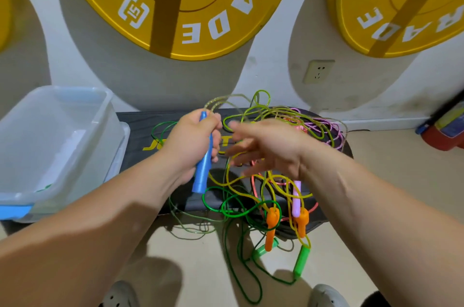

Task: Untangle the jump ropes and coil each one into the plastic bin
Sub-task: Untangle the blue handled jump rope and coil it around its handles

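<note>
Handles I can count: six. One blue handle (204,156), two orange handles (272,227) (302,221), two green handles (302,261) (261,251), one purple handle (296,197). The ropes (253,181) are too knotted for me to count; I make out four cord colours: green, yellow, pink, clear.

One plastic bin (75,91). Two hands: left hand (190,140), right hand (268,148). Two yellow weight plates (200,5) (401,5), plus the sliver of a third (5,5). One wall socket (318,71). Two shoes (120,294) (329,296).
</note>
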